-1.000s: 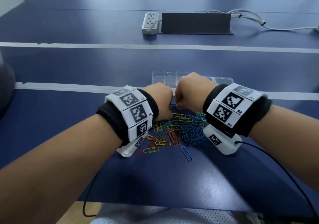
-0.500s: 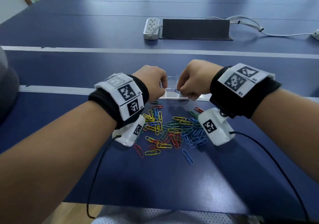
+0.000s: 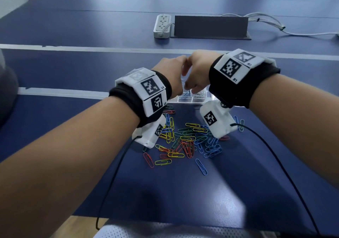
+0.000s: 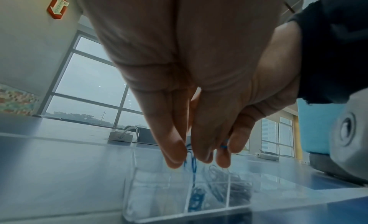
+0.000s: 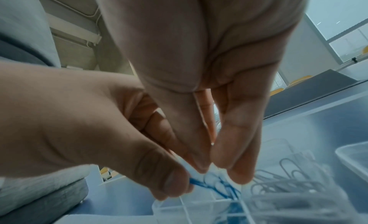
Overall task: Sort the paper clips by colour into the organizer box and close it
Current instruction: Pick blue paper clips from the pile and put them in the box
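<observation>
A clear organizer box point(image 3: 189, 100) lies open on the blue table, just beyond a pile of mixed coloured paper clips point(image 3: 187, 138). Both hands hover close together over the box. My left hand point(image 4: 189, 158) points its fingers down and pinches blue paper clips point(image 4: 192, 163) that dangle into a compartment holding blue clips point(image 4: 196, 197). My right hand point(image 5: 217, 169) pinches its thumb and fingers together on the same bunch of blue clips point(image 5: 223, 188). The neighbouring compartment holds silver clips point(image 5: 288, 191). From the head view, the fingertips are hidden behind the hands.
A white power strip point(image 3: 162, 26), a dark grey panel point(image 3: 211, 27) and white cables point(image 3: 275, 27) lie at the back. A grey rounded object point(image 3: 5, 83) sits at the left edge. White tape lines point(image 3: 55, 92) cross the table. Black wrist cables trail toward me.
Both hands rose from the clip pile and moved forward over the organizer box, carrying blue clips; they now hang above a compartment.
</observation>
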A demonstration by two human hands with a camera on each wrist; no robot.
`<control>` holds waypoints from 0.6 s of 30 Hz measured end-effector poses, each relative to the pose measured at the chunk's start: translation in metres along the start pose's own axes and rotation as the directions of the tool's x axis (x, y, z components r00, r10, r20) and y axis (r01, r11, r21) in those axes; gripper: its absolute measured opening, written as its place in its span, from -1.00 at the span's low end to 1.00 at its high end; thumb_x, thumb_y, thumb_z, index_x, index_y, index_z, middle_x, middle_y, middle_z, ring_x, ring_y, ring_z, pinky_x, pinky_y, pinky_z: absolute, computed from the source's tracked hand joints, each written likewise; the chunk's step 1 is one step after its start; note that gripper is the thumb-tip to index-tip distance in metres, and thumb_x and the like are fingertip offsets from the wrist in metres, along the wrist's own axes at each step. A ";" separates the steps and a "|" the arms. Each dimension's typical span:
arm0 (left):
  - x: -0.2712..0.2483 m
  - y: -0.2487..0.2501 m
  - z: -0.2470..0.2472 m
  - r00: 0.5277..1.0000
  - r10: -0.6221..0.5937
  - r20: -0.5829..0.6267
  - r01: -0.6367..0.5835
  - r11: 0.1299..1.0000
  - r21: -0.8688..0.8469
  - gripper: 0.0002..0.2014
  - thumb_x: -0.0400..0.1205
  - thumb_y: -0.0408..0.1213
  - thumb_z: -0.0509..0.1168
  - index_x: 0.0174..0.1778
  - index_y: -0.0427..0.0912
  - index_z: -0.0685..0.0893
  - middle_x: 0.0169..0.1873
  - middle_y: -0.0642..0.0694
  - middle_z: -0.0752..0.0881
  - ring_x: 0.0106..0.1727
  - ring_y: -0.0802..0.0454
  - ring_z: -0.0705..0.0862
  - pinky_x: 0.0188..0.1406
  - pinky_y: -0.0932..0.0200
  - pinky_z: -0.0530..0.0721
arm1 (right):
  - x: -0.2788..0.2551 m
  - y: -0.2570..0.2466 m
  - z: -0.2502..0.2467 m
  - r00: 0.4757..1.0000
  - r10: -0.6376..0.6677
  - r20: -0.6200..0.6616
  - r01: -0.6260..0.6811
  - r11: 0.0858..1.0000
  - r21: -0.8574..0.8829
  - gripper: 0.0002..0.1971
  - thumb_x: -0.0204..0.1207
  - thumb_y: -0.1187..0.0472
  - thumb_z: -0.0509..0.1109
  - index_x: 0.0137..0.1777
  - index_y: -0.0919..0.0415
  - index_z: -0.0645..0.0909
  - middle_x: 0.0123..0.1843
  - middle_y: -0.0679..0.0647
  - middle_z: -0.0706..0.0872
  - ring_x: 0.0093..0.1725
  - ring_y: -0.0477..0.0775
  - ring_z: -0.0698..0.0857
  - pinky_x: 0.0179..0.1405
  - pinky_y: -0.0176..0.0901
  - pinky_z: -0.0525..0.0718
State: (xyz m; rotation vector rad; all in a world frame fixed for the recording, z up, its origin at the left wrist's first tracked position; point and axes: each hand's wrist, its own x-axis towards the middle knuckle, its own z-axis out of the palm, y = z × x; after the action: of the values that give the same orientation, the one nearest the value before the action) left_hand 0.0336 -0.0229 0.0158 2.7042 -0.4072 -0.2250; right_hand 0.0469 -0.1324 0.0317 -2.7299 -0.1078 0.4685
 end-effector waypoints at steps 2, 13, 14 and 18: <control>-0.001 0.001 -0.001 1.000 -0.003 0.010 0.004 1.000 -0.023 -0.38 0.41 -0.41 0.46 0.38 -0.12 0.43 0.11 -0.11 0.74 0.16 -0.12 0.69 0.12 0.03 0.66 | 0.000 0.000 0.001 1.000 -0.014 -0.009 0.015 0.999 0.050 -0.68 0.36 0.35 0.50 0.13 0.30 0.67 -0.52 -0.02 0.65 -0.79 -0.24 0.57 -0.81 -0.52 0.39; -0.010 -0.012 -0.004 0.998 -0.037 -0.041 0.028 0.980 -0.195 -0.50 0.48 -0.47 0.33 0.31 -0.05 0.45 -0.08 -0.08 0.81 -0.19 -0.04 0.70 -0.10 0.10 0.69 | -0.013 -0.015 0.004 1.000 0.001 -0.008 0.000 0.992 0.124 -0.58 0.52 0.40 0.30 0.38 0.16 0.47 -0.31 0.06 0.63 -0.11 0.24 0.83 -0.05 0.07 0.80; -0.012 -0.014 -0.004 0.998 -0.041 -0.042 0.031 0.980 -0.198 -0.49 0.49 -0.46 0.33 0.35 -0.03 0.45 -0.08 -0.08 0.81 -0.20 -0.02 0.69 -0.08 0.11 0.69 | -0.013 -0.016 0.005 1.000 0.001 -0.006 0.000 0.992 0.129 -0.59 0.52 0.41 0.27 0.36 0.16 0.50 -0.30 0.07 0.64 -0.07 0.27 0.83 0.02 0.12 0.79; -0.017 -0.018 -0.003 0.997 -0.054 -0.055 0.045 0.987 -0.156 -0.56 0.54 -0.42 0.27 0.34 -0.02 0.50 -0.06 -0.01 0.80 -0.15 0.06 0.64 -0.11 0.24 0.51 | -0.018 -0.018 0.007 1.000 0.022 0.011 -0.024 0.991 0.129 -0.66 0.55 0.39 0.19 0.24 0.17 0.65 -0.12 0.20 0.77 -0.03 0.30 0.82 0.04 0.18 0.78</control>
State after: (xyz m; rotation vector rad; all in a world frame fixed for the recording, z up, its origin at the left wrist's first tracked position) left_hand 0.0232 -0.0005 0.0124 2.5631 -0.2930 -0.1816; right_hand 0.0271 -0.1158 0.0375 -2.6044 -0.0466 0.4785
